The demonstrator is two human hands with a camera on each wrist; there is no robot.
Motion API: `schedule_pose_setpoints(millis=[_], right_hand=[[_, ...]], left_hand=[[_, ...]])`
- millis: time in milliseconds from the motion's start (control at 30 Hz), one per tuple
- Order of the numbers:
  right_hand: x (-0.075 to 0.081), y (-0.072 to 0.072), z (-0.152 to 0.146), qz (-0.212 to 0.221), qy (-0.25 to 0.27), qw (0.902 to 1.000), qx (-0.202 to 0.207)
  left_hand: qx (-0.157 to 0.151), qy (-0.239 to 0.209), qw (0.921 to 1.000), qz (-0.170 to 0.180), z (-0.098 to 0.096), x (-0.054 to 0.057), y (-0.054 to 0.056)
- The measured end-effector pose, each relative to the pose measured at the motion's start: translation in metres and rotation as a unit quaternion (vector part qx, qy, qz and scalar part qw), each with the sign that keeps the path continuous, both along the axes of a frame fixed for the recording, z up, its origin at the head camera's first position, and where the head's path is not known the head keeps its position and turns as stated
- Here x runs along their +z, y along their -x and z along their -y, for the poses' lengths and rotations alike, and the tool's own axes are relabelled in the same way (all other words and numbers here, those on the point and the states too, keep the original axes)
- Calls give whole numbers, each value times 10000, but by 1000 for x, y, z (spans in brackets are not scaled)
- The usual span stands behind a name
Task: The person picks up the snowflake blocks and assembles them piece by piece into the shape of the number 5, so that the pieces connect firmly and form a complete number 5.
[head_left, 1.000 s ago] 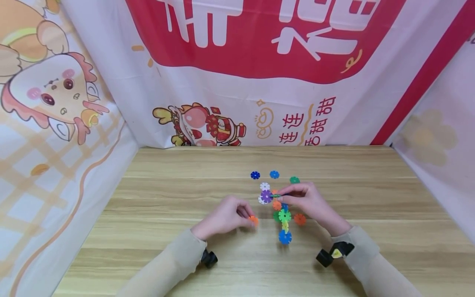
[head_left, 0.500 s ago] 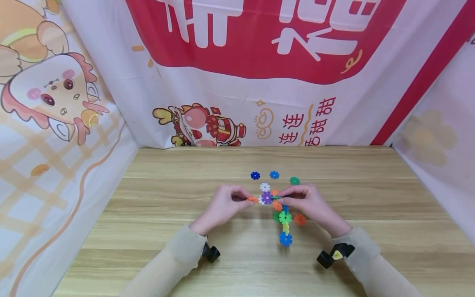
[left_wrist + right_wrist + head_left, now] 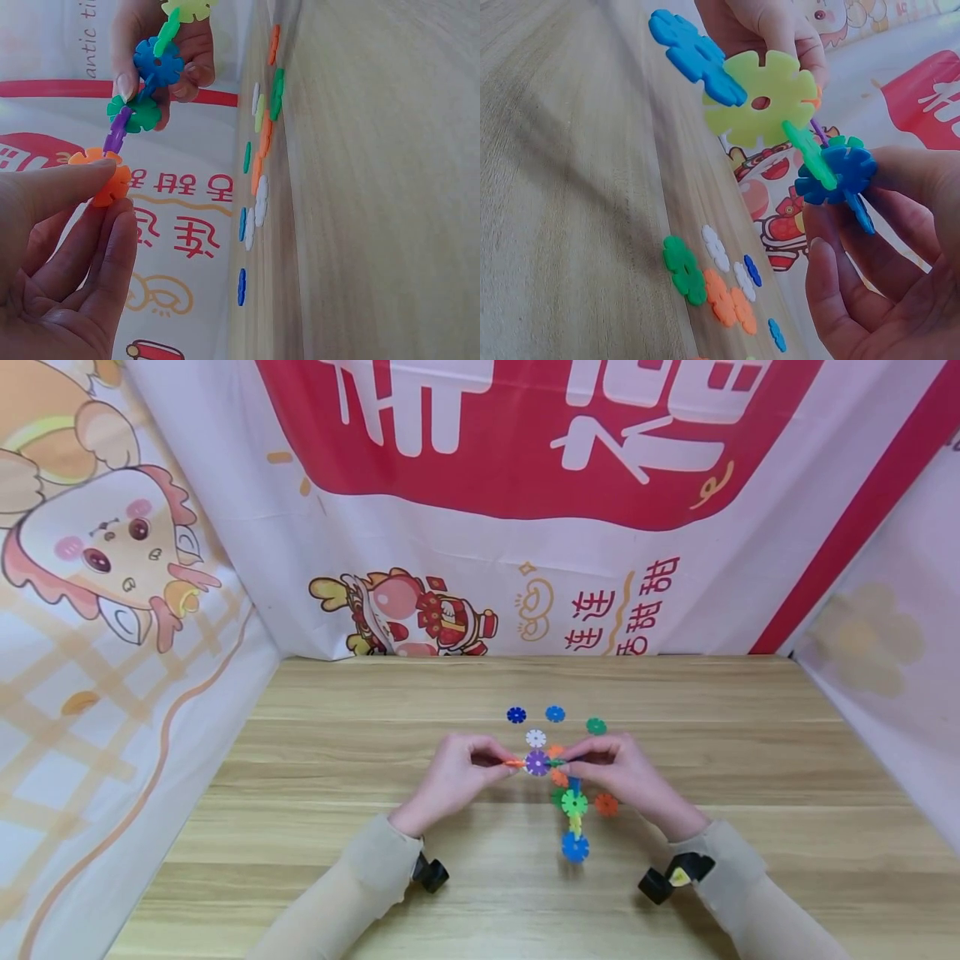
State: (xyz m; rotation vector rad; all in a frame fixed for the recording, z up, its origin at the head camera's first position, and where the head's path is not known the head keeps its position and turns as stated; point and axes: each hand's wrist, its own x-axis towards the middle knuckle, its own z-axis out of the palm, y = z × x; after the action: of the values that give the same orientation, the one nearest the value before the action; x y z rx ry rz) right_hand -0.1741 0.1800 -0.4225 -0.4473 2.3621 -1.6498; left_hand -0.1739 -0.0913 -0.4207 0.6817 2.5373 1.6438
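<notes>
My left hand [image 3: 461, 772] pinches an orange slotted snowflake disc [image 3: 112, 187] between thumb and fingers. Its edge meets a purple disc [image 3: 537, 763]; I cannot tell how deeply the slots engage. My right hand [image 3: 626, 770] holds a chain of linked discs near its green disc [image 3: 142, 114] and dark blue disc [image 3: 844, 176]. The purple disc sits at the chain's left end. From the other end hang a bright green disc [image 3: 574, 802], a yellow disc [image 3: 761, 97] and a blue disc [image 3: 575, 847]. The chain is held above the table.
Loose discs lie flat on the wooden table [image 3: 337, 793]: dark blue [image 3: 516, 715], blue [image 3: 555, 714], white [image 3: 536, 738], green [image 3: 596, 726] and orange [image 3: 606, 805] among them. Printed cloth [image 3: 420, 543] rises behind the table and at both sides.
My left hand has moved forward and rightward with the orange disc, up to the purple disc, and the orange disc has turned edge-on. The right hand stays nearly still with the chain.
</notes>
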Motion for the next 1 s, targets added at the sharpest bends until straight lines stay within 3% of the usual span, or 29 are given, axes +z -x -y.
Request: schedule_pose_setpoints(millis=[267, 633, 1000], right_hand=[[0, 1, 3, -211, -38, 9996, 181], [-1, 1, 13, -221, -166, 9996, 36], [-3, 1, 16, -785, -391, 9960, 151]], left_hand=[[-18, 10, 10000, -62, -3, -4, 1], [91, 23, 9999, -79, -7, -5, 0], [63, -2, 10000, -25, -8, -7, -1]])
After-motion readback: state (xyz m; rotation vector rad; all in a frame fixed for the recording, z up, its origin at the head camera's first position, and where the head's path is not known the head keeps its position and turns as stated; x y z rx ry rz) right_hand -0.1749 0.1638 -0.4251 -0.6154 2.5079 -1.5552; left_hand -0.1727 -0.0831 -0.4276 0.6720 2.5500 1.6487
